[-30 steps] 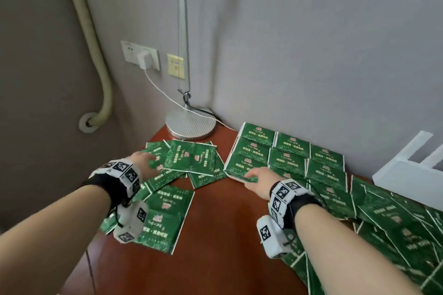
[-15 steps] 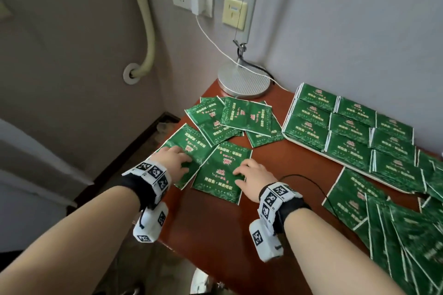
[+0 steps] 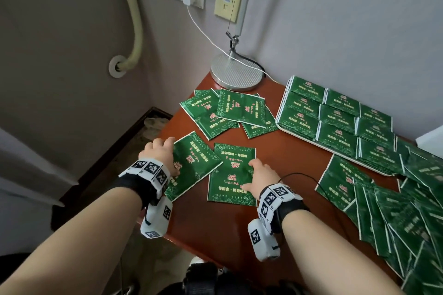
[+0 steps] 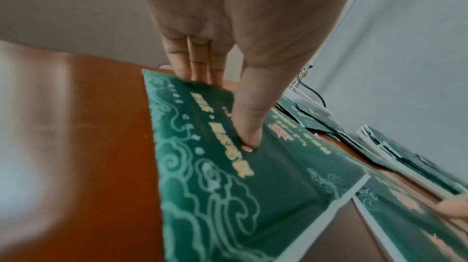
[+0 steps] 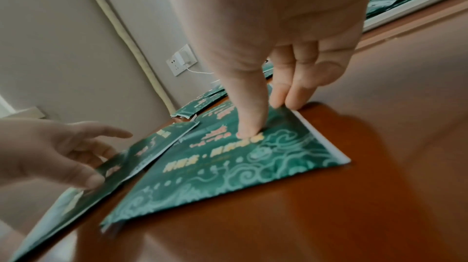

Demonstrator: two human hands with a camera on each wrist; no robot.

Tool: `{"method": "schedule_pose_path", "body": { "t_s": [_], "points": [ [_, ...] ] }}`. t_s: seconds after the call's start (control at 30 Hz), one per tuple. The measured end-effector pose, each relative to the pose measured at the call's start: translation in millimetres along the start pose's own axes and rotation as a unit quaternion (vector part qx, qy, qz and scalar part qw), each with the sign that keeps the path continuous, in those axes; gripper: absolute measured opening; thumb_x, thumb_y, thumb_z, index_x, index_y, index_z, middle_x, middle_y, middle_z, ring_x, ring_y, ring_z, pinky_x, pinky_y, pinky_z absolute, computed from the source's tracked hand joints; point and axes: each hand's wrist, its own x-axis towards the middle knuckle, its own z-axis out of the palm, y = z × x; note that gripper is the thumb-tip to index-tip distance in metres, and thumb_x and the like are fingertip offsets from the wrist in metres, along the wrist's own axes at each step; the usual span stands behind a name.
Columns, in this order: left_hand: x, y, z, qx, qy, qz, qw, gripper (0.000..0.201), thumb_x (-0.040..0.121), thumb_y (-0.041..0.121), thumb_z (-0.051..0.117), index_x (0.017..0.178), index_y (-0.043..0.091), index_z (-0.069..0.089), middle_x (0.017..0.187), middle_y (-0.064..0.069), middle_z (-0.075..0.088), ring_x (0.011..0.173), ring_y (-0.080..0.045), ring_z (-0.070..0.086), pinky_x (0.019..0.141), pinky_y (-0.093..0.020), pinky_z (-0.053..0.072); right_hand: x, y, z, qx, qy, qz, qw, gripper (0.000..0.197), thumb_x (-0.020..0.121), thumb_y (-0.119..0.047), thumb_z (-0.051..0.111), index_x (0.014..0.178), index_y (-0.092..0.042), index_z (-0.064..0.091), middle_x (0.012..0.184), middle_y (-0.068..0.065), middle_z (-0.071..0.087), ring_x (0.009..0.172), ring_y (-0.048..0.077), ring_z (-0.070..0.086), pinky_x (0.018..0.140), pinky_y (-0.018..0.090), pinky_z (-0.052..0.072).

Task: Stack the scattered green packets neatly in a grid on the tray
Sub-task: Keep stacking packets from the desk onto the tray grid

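Two green packets lie flat near the table's front left corner. My left hand rests on the left packet, thumb pressing its face and fingertips at its far edge. The right packet has my right hand on it, thumb pressing the print and fingertips at the right edge. Neither packet is lifted. The white tray at the back right holds a neat grid of packet stacks.
More loose packets overlap by the round lamp base. A large fanned pile of packets covers the table's right side. A black cable runs by my right wrist. The table's left edge drops to the floor.
Both hands drew back from the far packets and the tray onto the two near packets. Over the last half second they have barely moved.
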Motion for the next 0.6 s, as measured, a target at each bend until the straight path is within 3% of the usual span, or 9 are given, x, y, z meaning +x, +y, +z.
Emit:
{"method": "schedule_pose_path", "body": {
  "t_s": [0.1, 0.23, 0.37, 0.5, 0.6],
  "points": [
    [2, 2, 1, -0.033, -0.019, -0.039, 0.999, 0.087, 0.074, 0.037, 0.074, 0.142, 0.021, 0.022, 0.133, -0.008, 0.043, 0.124, -0.026, 0.040, 0.097, -0.037, 0.043, 2, -3, 4, 0.032, -0.003, 0.045, 0.998, 0.063, 0.083, -0.030, 0.066, 0.132, -0.017, 0.030, 0.116, 0.007, 0.057, 0.105, 0.027, 0.057, 0.083, 0.035, 0.048],
    [3, -7, -3, -0.151, -0.044, -0.065, 0.985, 0.058, 0.080, 0.026, 0.069, 0.129, 0.013, 0.042, 0.113, -0.009, 0.059, 0.099, -0.023, 0.058, 0.081, -0.032, 0.051, 0, -1, 7, 0.046, 0.023, 0.087, 0.995, 0.061, 0.081, -0.034, 0.068, 0.130, -0.013, 0.039, 0.127, 0.009, 0.048, 0.118, 0.029, 0.045, 0.095, 0.037, 0.041],
    [-1, -13, -6, -0.300, -0.050, -0.065, 0.951, 0.034, 0.084, 0.020, 0.065, 0.116, 0.010, 0.057, 0.095, -0.007, 0.062, 0.078, -0.019, 0.058, 0.067, -0.027, 0.049, 5, 5, 5, 0.060, 0.022, 0.120, 0.991, 0.057, 0.080, -0.032, 0.069, 0.124, -0.010, 0.041, 0.124, 0.011, 0.053, 0.117, 0.029, 0.048, 0.093, 0.037, 0.045],
    [-7, -9, -8, -0.463, -0.012, -0.054, 0.885, 0.014, 0.086, 0.020, 0.063, 0.087, 0.008, 0.056, 0.089, -0.010, 0.061, 0.080, -0.022, 0.060, 0.078, -0.035, 0.054, 10, 11, 5, 0.077, -0.005, 0.137, 0.988, 0.049, 0.080, -0.032, 0.068, 0.116, -0.007, 0.045, 0.110, 0.008, 0.062, 0.100, 0.026, 0.060, 0.080, 0.031, 0.050],
    [-9, -2, -7, -0.523, 0.022, -0.035, 0.851, 0.011, 0.088, 0.018, 0.061, 0.086, 0.011, 0.053, 0.095, -0.011, 0.062, 0.088, -0.024, 0.063, 0.084, -0.038, 0.054, 10, 15, -1, 0.038, -0.062, 0.111, 0.991, 0.034, 0.086, -0.031, 0.060, 0.104, -0.003, 0.060, 0.089, 0.006, 0.060, 0.082, 0.022, 0.055, 0.054, 0.022, 0.040]
  ]
}}
